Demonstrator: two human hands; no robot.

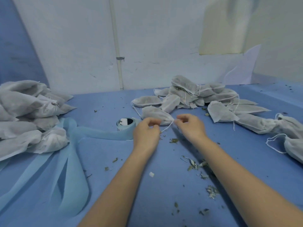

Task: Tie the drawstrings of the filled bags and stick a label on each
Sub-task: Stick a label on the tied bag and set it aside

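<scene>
A filled white fabric bag [155,114] lies on the blue table [164,185] in the middle, its gathered neck pointing right. My left hand [146,133] pinches one end of its white drawstring [168,126] below the neck. My right hand [190,126] pinches the string right at the neck. A roll of label tape [126,124] sits just left of my left hand, and its light blue backing strip [98,133] trails off to the left.
A pile of filled bags [29,117] lies at the left edge. Another heap of bags [196,94] sits behind my hands, with more bags [270,126] at the right. Dried leaf crumbs [196,166] are scattered near my right forearm. A wall rises behind the table.
</scene>
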